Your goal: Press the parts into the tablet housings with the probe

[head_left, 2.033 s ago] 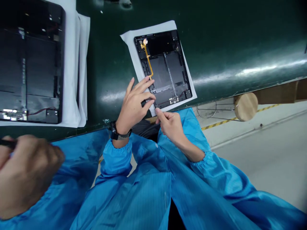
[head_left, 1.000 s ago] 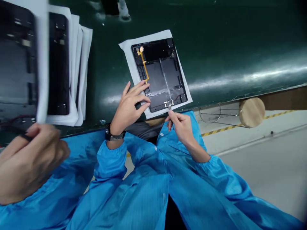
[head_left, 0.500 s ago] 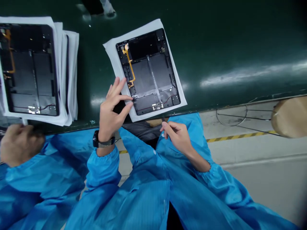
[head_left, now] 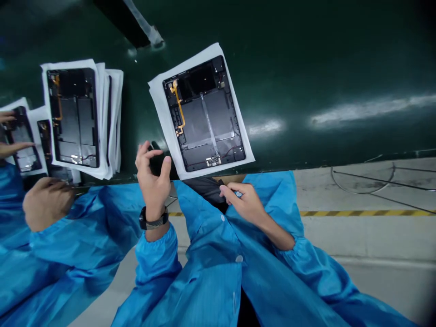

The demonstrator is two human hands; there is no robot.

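An opened tablet shell (head_left: 207, 118) with an orange flex cable (head_left: 179, 106) lies on a white sheet (head_left: 160, 97) on the dark green belt (head_left: 306, 68). My left hand (head_left: 151, 175), with a watch on the wrist, hovers just left of the sheet's near corner. Its fingers are bent and apart, holding nothing and not touching the tablet. My right hand (head_left: 243, 200) sits below the belt's edge against my blue smock, closed on a small thin dark tool whose tip points up-left.
At the left stands a stack of tablet shells on sheets (head_left: 73, 116). A co-worker's fist (head_left: 47, 202) in a blue sleeve rests by it, with more fingers (head_left: 10, 147) at the far left. Yellow-black floor tape (head_left: 357, 212) and a wire loop (head_left: 361, 181) lie to the right.
My left hand has lifted off the tablet's near-left corner and drawn back to the left. My right hand has pulled the tool away from the tablet's bottom edge toward my body.
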